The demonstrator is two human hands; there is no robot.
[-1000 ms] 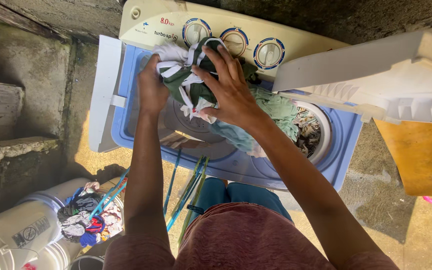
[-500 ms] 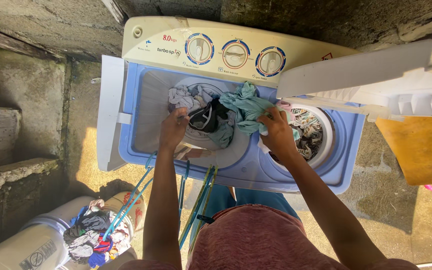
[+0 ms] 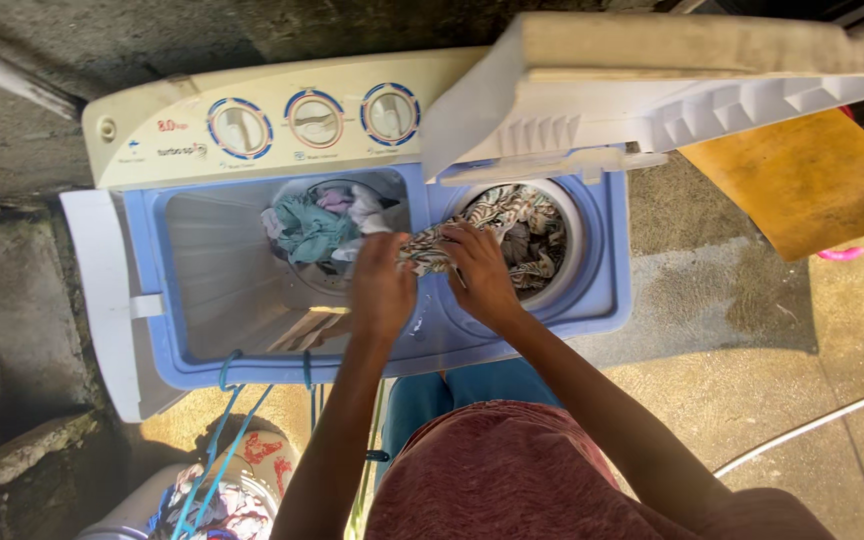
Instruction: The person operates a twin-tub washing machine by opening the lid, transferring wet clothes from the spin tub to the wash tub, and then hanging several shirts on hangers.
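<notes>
Both hands (image 3: 432,275) shifted onto one patterned cloth (image 3: 430,250).

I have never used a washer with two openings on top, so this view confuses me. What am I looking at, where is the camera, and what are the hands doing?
The camera sits on the person's head and looks straight down past their arms. Below is a twin-tub washing machine: a wash tub on the left holding a teal cloth among other clothes, and a round spin tub on the right, its lid raised. Three dials line the back panel. The left hand and right hand together grip a patterned garment stretched across the divider between the tubs. A bucket of clothes stands at the lower left.
</notes>
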